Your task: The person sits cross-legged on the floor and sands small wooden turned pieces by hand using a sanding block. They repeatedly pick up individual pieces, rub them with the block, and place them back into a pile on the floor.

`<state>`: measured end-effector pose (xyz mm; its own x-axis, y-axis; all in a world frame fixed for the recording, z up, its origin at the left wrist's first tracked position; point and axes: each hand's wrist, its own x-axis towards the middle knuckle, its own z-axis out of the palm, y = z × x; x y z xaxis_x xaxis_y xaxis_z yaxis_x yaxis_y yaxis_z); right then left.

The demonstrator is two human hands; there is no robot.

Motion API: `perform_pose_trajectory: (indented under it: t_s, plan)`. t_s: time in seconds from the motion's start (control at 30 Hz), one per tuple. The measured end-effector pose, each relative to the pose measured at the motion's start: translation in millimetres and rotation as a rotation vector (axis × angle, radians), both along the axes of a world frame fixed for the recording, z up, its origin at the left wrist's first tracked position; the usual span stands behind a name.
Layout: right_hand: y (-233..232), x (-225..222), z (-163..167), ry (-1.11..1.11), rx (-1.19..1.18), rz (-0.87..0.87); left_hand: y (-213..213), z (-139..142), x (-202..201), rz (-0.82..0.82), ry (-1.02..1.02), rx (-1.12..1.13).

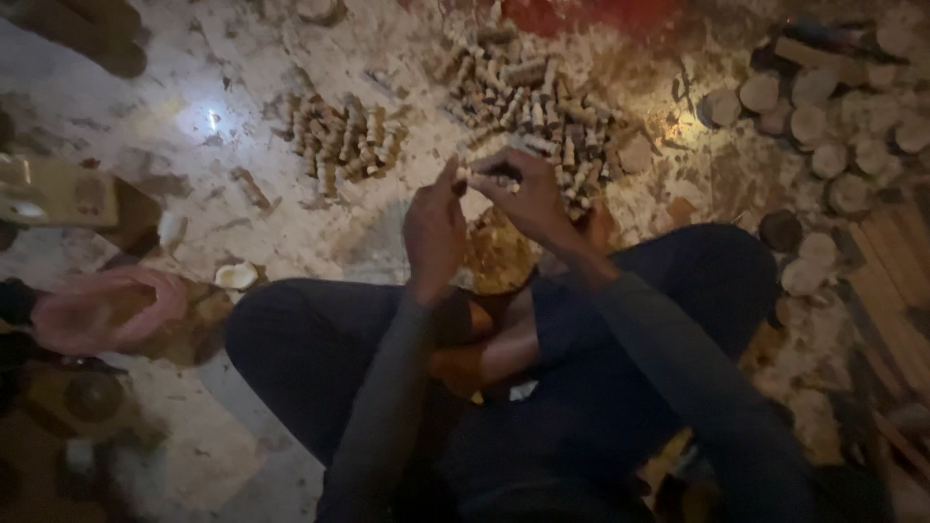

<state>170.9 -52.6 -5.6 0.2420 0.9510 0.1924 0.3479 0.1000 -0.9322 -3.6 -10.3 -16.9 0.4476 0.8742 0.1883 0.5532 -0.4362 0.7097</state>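
Observation:
I sit cross-legged on the floor in dark trousers and long dark sleeves. My left hand [433, 230] and my right hand [524, 196] are raised together in front of me, both pinching a small pale cylindrical piece [467, 176] between the fingertips. Just beyond the hands lies a big heap of short tan cylinders [528, 97]. A smaller heap of the same cylinders [344, 140] lies further left. Below the hands, between my knees, sits a mound of yellowish material [496, 257].
Round pale wooden discs [833, 126] and flat wooden slats [886, 276] are stacked at the right. A pink bowl [107, 308] lies at the left, near a small pale shell-like piece [235, 276]. A cardboard box [58, 194] stands at the far left. The floor is pale and stained.

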Motion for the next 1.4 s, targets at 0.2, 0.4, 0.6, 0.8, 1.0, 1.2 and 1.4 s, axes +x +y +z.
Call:
perform_pose_trajectory:
  t_s: [0.2,0.4,0.6,0.8,1.0,1.2,1.4]
  plan:
    - [4,3,-2,0.055,-0.058,-0.047,9,7,1,-0.04,-0.341,-0.047]
    - [3,2,3,-0.151,0.07,-0.025,6,16,3,0.054,-0.248,-0.397]
    - [2,1,8,-0.142,0.007,-0.006,5,7,2,0.001,-0.467,-0.311]
    - [2,2,7,-0.144,0.0,-0.02,6,1,2,0.01,-0.486,-0.367]
    - [1,3,9,-0.197,0.006,-0.03,-1,14,2,0.003,-0.368,-0.136]
    - [-1,-1,13,-0.274,0.019,-0.037,-7,21,4,-0.02,-0.229,0.07]
    - [2,-4,10,-0.257,0.099,0.016,-8,18,5,-0.033,-0.172,0.231]
